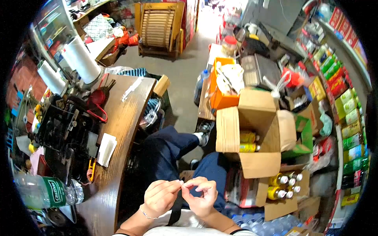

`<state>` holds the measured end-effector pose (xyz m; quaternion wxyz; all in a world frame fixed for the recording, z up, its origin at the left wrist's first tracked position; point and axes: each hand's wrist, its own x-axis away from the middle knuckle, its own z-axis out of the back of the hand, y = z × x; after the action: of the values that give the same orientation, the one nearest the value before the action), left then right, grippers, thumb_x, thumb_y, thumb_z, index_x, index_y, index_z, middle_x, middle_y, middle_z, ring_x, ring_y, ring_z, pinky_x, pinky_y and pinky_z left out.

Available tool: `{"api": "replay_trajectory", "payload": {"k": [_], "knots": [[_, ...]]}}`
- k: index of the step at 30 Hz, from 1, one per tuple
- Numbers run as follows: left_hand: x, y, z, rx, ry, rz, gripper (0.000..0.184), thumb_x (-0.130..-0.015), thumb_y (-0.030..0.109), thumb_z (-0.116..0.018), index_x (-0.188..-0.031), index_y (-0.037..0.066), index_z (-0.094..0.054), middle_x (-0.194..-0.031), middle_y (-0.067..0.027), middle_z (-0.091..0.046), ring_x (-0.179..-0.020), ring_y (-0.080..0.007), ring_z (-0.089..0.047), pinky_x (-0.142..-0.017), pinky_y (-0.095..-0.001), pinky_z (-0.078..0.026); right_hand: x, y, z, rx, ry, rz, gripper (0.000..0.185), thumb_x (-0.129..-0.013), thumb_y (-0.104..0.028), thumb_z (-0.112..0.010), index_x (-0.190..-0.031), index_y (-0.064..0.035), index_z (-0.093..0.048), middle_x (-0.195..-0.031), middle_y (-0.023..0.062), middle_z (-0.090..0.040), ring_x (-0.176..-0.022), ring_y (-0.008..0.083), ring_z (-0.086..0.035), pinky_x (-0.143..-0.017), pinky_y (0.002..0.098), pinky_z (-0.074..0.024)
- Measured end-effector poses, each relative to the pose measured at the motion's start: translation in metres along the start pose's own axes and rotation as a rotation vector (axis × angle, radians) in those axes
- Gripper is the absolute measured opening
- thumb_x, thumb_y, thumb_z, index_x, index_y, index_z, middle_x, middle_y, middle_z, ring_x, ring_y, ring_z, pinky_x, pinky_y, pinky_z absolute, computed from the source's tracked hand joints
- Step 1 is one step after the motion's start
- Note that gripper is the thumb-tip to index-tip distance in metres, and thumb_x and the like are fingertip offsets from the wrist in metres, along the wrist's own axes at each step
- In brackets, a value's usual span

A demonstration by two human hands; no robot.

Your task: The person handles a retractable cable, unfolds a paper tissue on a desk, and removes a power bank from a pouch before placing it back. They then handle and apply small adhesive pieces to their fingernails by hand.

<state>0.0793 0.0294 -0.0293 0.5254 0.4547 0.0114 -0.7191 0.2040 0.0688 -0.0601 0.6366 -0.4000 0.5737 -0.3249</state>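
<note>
My left hand and my right hand meet fingertip to fingertip above my lap, each in a pinch. Something tiny and pale may lie between the tips; it is too small to name. A bracelet circles my left wrist. On the wooden table to the left, folded white paper or cloth lies beside a yellow-handled tool. Next to these stands a black machine, and a clear plastic bottle with a green label lies nearer me.
Large white thread cones stand behind the machine. At right are an open cardboard box, yellow bottles with white caps and an orange bin. Shelved drinks line the far right. A folded wooden chair stands ahead.
</note>
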Motion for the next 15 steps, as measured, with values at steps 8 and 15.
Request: {"api": "replay_trajectory", "payload": {"k": [8,15], "knots": [[0.003,0.001,0.002,0.024,0.115,-0.039,0.022,-0.064,-0.004,-0.066,-0.072,0.006,-0.047,-0.085,-0.0095,-0.064,-0.073,-0.0197,-0.062,-0.066,-0.03,-0.048,-0.005,-0.011,-0.001,0.028,-0.039,0.021,0.035,-0.068,0.005,-0.067,-0.08,-0.0061,-0.036,-0.075,0.0103,-0.06,-0.064,0.013,-0.058,-0.059,0.0241,-0.0472],[0.01,0.007,0.016,0.071,0.185,-0.083,0.015,-0.065,-0.003,-0.063,-0.07,0.003,-0.051,-0.086,-0.0102,-0.063,-0.076,-0.021,-0.062,-0.068,-0.0303,-0.048,-0.002,-0.029,-0.006,0.039,-0.075,0.039,0.034,-0.068,0.005,-0.065,-0.079,-0.0061,-0.035,-0.074,0.0106,-0.059,-0.064,0.0156,-0.057,-0.06,0.0248,-0.0456]]}}
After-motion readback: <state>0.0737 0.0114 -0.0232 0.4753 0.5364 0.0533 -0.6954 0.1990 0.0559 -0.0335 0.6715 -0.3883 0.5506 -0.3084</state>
